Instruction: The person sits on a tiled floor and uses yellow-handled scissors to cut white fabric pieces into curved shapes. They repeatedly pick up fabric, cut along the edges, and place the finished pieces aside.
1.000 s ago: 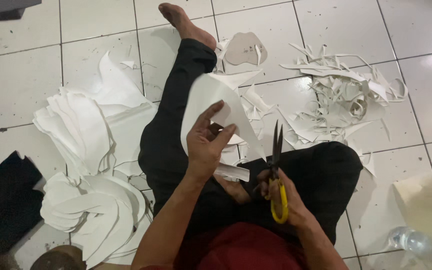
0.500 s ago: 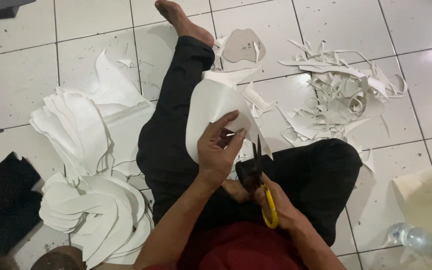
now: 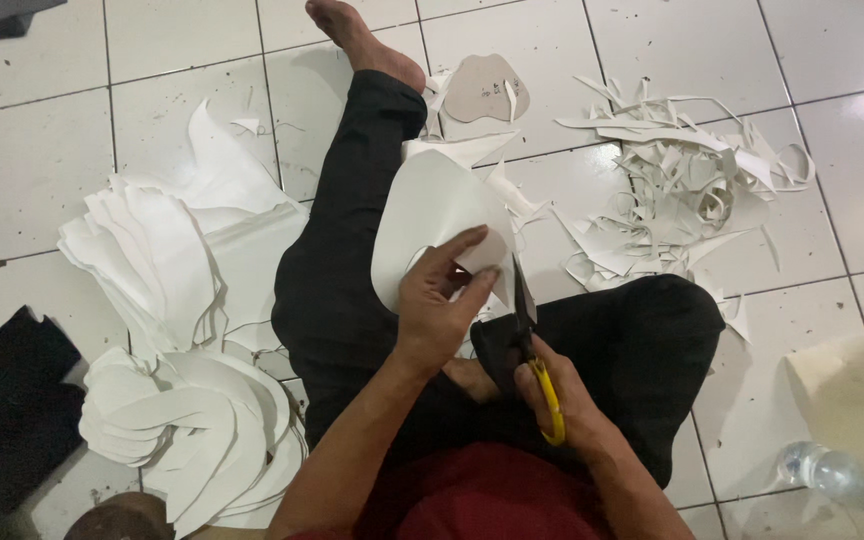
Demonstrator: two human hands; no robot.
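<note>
White tiled floor [image 3: 32,190] fills the view from above, and a person sits on it in black trousers [image 3: 342,300], one leg stretched toward the top edge of the floor and ending in a bare foot [image 3: 352,30], the other folded toward the right. Along the left side of the floor lie stacks of white cut-out shapes [image 3: 172,400], and near the top right lies a tangle of white offcut strips [image 3: 692,190]. The left hand [image 3: 437,310] reaches forward from the bottom edge, wrist bent, fingers and thumb pinched shut on the lower edge of a white curved sheet [image 3: 422,220] that stands up over the stretched thigh. The right hand [image 3: 562,400], lower and just to the right, is closed around the yellow handles of a pair of scissors [image 3: 530,340], whose dark blades point upward and meet the sheet's right edge beside the left fingertips. Whether the blades are open or closed is hard to make out against the dark trousers. A clear plastic bottle [image 3: 842,475] is cut off at the bottom right corner, and a dark cloth [image 3: 2,400] is partly cut off at the left edge.
</note>
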